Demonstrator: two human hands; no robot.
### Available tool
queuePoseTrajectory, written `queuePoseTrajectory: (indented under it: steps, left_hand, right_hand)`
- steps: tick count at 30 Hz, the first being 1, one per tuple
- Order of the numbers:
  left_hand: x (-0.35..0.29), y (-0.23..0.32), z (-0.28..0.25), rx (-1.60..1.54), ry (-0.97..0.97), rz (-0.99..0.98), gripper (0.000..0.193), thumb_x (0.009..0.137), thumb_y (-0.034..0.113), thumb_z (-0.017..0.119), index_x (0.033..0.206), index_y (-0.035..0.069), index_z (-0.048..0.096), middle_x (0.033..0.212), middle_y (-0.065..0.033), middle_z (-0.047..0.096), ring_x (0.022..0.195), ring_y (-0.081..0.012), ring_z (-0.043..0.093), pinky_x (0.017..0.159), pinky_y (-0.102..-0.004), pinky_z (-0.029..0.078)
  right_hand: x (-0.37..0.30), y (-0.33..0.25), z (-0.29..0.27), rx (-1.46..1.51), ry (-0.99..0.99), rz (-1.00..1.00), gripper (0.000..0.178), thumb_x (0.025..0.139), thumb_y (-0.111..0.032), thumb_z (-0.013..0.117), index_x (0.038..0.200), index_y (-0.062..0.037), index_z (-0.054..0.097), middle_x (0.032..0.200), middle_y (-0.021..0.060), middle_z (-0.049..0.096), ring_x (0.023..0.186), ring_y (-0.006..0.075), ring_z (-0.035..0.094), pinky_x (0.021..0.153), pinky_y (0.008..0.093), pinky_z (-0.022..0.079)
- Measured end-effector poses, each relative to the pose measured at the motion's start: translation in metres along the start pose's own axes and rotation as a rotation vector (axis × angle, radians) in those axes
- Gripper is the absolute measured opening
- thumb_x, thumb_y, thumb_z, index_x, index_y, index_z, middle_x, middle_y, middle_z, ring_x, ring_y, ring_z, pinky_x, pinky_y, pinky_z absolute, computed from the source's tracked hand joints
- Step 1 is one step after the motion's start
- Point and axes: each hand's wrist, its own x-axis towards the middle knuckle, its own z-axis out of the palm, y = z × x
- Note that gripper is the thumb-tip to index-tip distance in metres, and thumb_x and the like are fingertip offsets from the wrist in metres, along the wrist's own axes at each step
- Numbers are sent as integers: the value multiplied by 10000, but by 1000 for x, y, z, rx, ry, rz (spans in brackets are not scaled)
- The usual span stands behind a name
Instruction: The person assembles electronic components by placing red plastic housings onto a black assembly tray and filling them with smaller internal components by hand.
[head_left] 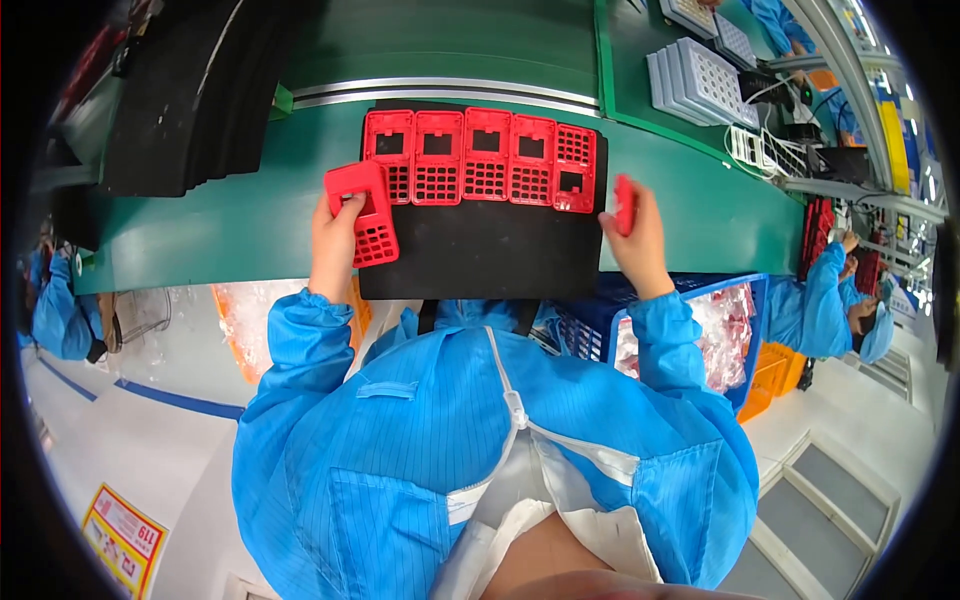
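My left hand [334,242] grips a red calculator housing [375,222] with a window opening and a grid of key holes. It overlaps the left end of a row of similar red housings [487,157] on a black mat [480,250]. Most in the row have their window at the far side; the rightmost has it at the near side. Off the mat's right edge, my right hand [643,245] is closed around a red plastic part [625,205]. That part shows nearly edge-on, so its full shape is hidden.
Below the green bench [700,210], a blue crate [757,330] of plastic-bagged items sits right, an orange bin [232,325] left. Black sheets [165,110] stack at the far left; pale trays [700,80] stand far right. A metal rail [450,85] crosses behind. Co-workers [815,310] sit nearby.
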Motion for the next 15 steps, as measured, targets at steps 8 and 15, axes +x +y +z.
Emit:
queuePoseTrajectory:
  steps: [8, 15]
  left_hand:
    - [-38, 25, 24, 14, -564, 222, 372, 865, 54, 447, 1223, -10, 521, 1197, -112, 582, 1089, -186, 549, 929, -293, 431]
    - [-45, 14, -54, -442, 32, 10, 261, 892, 133, 507, 1127, 23, 533, 958, -102, 641, 800, -187, 653, 685, -302, 543]
  right_hand:
    - [-9, -104, 34, 1131, -510, 530, 230, 917, -180, 532, 1032, 12, 581, 805, 108, 663, 702, 160, 634, 596, 246, 470]
    - [-6, -165, 116, 1272, -728, 598, 238, 913, -194, 555, 1064, -10, 565, 813, 102, 650, 699, 146, 624, 582, 252, 500]
